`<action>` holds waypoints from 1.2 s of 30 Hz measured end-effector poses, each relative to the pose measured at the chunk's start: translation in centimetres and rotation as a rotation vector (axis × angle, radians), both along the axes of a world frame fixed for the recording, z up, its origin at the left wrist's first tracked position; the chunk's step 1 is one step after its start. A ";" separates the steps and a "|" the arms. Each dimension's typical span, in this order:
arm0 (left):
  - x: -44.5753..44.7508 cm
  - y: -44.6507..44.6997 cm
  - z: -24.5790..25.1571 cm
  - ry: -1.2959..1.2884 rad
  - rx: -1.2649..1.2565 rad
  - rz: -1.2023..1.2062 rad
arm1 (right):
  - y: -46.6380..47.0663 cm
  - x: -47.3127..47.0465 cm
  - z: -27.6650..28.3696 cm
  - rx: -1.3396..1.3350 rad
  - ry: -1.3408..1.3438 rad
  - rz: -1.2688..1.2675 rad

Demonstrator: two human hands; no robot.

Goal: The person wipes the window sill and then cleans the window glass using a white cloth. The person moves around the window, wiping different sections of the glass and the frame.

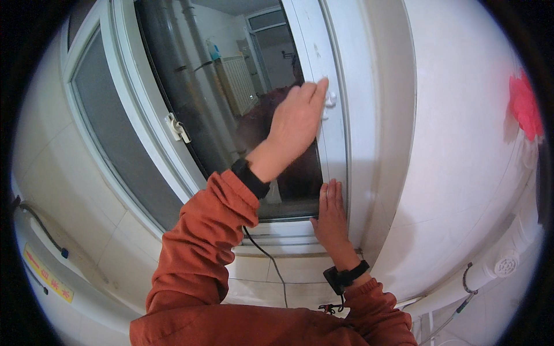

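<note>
My left hand (296, 119) is raised to the white window sash frame (309, 39), its fingers curled against the stile. A small crumpled white wad (331, 99), like tissue or cloth, sticks out from under those fingers; most of it is hidden. Lower on the same stile, my right hand (333, 214) lies flat with fingers pointing up, near the corner of the glass. Dark marks (317, 50) show on the frame above my left hand. The dark window glass (207, 99) reflects a room.
A crescent window latch (176, 128) sits on the left stile. A mesh-like panel (123, 121) is further left. Below the window hangs a black cable (272, 259). White pipes (484, 277) run at lower right, a labelled white pipe (82, 298) at lower left. A pink item (524, 106) hangs right.
</note>
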State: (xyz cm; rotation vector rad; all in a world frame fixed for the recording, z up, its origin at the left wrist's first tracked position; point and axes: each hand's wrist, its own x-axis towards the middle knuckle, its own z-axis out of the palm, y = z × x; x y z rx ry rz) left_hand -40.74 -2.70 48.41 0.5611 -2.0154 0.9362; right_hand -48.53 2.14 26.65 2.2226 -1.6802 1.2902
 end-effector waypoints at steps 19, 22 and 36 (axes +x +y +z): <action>-0.5 -1.7 4.1 -0.089 -0.038 0.031 | 0.3 -0.1 0.5 0.046 0.001 0.009; -1.5 -3.2 8.7 0.188 -0.297 -0.195 | 0.3 -0.2 0.4 0.047 0.007 0.004; -0.7 -5.5 9.5 0.146 -0.257 -0.168 | 0.4 -0.2 0.6 0.062 -0.001 0.002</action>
